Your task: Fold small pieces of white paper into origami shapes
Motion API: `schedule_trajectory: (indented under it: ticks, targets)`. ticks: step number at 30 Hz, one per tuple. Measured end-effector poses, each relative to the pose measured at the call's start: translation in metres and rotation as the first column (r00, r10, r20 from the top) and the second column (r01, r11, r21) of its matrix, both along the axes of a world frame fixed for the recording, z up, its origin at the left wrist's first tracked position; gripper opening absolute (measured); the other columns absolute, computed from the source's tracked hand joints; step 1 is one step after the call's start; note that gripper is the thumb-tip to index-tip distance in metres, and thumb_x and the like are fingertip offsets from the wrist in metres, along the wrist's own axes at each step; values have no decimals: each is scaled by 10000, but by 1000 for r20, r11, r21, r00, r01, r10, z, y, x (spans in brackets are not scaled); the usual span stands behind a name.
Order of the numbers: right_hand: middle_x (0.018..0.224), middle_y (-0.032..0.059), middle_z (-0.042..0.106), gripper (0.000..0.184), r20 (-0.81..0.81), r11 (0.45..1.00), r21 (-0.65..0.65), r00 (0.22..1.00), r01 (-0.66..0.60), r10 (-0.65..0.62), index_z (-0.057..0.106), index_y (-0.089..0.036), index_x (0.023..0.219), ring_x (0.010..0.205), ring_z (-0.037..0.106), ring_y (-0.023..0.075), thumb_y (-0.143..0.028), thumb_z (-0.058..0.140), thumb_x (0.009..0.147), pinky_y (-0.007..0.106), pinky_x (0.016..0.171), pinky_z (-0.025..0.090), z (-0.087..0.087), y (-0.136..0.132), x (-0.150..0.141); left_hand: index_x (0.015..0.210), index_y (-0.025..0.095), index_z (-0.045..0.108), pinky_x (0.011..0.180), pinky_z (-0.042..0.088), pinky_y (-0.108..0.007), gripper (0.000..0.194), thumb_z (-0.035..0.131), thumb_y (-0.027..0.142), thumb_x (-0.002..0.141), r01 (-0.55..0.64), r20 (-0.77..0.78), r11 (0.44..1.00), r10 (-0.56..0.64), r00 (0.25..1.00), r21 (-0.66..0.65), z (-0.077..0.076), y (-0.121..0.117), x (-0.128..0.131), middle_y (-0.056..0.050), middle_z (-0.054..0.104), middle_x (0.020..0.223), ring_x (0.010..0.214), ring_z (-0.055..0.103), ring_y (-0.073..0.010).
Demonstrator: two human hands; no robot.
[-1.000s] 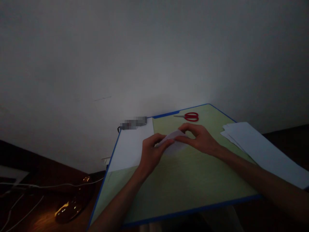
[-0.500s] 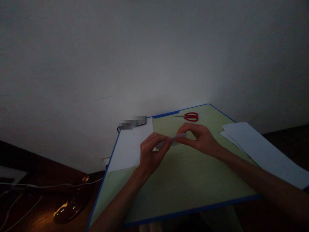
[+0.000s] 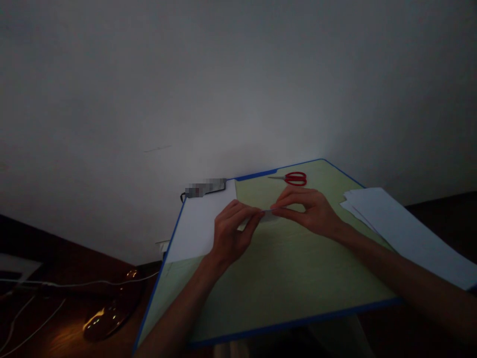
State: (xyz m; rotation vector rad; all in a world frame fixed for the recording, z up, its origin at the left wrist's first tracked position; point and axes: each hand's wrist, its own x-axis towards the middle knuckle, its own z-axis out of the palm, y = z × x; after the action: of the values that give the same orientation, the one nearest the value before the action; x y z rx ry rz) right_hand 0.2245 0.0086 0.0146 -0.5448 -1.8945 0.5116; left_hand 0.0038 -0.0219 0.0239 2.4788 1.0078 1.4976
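Note:
My left hand and my right hand meet over the middle of a green board with a blue rim. Both pinch a small folded piece of white paper, held edge-on between their fingertips just above the board. Only a thin sliver of the paper shows between the fingers. Red-handled scissors lie at the board's far edge, beyond my right hand.
A white sheet lies on the board's left far corner, and a stack of white sheets hangs over its right side. A dark flat object rests behind the sheet. White cables and a shiny object lie on the dark wood at lower left.
The paper, seen as a broad flap one second ago, has been folded flatter and now shows only as a thin edge. Both hands have closed in slightly and shifted a little farther away.

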Motion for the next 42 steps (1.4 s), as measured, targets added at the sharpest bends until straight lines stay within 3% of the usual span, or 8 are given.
schedule_trajectory:
  ticks: [6,10,18,21,23,29,36,42]
  targets:
    - [757,13,743,89,-78,996,-16,993,84,-85,817,-291,870,678,662,167,-370,795,835,337,649,550,-3,1,-2,853,209,741,680,514,-308,82,704,264,902,-46,43,997,49,998,-62,-2,1,0,-36,738,768,716,643,-165]
    - [738,10,745,72,-128,996,-50,989,73,-78,817,-287,833,664,664,170,-354,824,807,337,639,544,-4,2,-3,844,209,742,668,507,-293,85,712,269,896,-48,59,996,53,997,-77,-1,1,0,-27,728,756,697,632,-153]
    - [809,13,747,99,-54,994,-63,994,93,-96,795,-272,884,752,671,179,-340,725,905,348,726,544,-5,4,-2,801,199,738,639,473,-264,121,721,281,888,-64,109,986,82,991,-157,-1,-2,2,-14,690,723,653,610,-133]
    - [905,32,740,138,-57,983,-129,989,131,-139,758,-263,979,842,679,184,-368,678,938,346,785,553,-10,5,-6,792,199,740,631,468,-262,147,721,308,887,-68,139,975,99,985,-213,-2,-2,3,-11,701,721,636,612,-130]
    - [943,39,722,322,-110,971,-212,985,107,-132,699,-253,1124,853,675,190,-422,764,858,336,772,563,-14,6,-9,790,200,745,621,469,-262,168,725,340,882,-82,162,963,127,979,-257,-2,-2,3,-8,710,716,620,612,-130]
    - [753,-9,655,197,-85,972,-211,988,107,-128,677,-204,782,711,602,142,-357,731,894,278,670,480,-17,5,-9,799,190,752,651,511,-261,186,731,360,871,-52,180,942,118,976,-332,-2,0,2,-20,737,746,658,650,-142]
    - [773,-3,674,118,-75,976,-212,995,50,-67,726,-207,816,726,606,137,-305,754,875,290,702,479,-12,0,-9,780,166,739,690,547,-263,211,756,367,844,66,304,879,92,948,-471,-11,4,4,-44,735,758,699,661,-147]
    - [781,6,708,137,-101,940,-338,992,34,-72,772,-216,842,725,630,145,-352,786,839,286,666,477,-10,0,-9,796,166,722,641,530,-236,220,779,378,811,189,384,762,83,920,-619,-3,0,8,-31,710,766,694,643,-136]
